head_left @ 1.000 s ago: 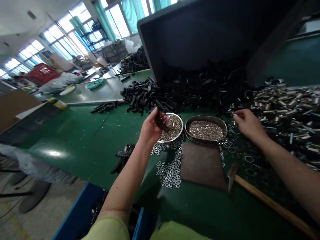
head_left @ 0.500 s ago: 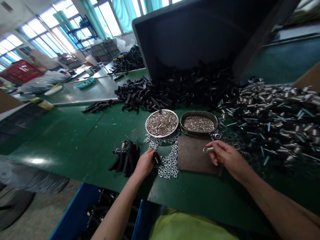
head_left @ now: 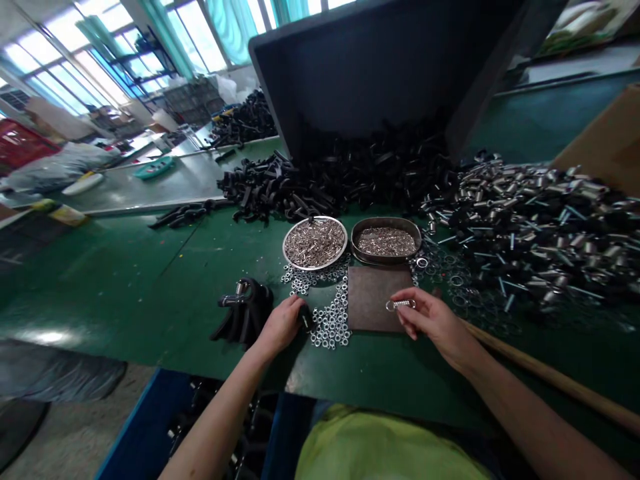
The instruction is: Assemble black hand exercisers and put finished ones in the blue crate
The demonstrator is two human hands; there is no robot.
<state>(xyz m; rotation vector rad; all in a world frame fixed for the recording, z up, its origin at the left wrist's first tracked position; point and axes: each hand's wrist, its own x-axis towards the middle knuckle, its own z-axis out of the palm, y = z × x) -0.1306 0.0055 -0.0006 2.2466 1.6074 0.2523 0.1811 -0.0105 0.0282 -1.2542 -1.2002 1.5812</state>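
Note:
My left hand [head_left: 283, 325] is closed around a black part [head_left: 305, 318], most of which the fingers hide. Between the fingertips of my right hand [head_left: 429, 319] is a small silver coil spring [head_left: 403, 304], held roughly level, with a ring shape at its left end. This hand is above the right part of a flat brown plate [head_left: 371, 293]. Loose metal nuts [head_left: 330, 323] lie between my left hand and the plate. To the left of that hand stands a group of curved black parts [head_left: 246, 313], one with a spring on it.
Behind the plate are a round dish of small metal pins [head_left: 315, 243] and an oval tin [head_left: 386, 257] of small metal pieces. A large dark bin [head_left: 380, 73] spills black parts at the back. Springs and bolts [head_left: 540, 227] are heaped right; a wooden stick [head_left: 540, 370] lies beneath my right forearm.
My right hand has moved left with the spring over the plate. The left hand keeps its hold on the black part. The view has shifted slightly, and the wooden stick now shows.

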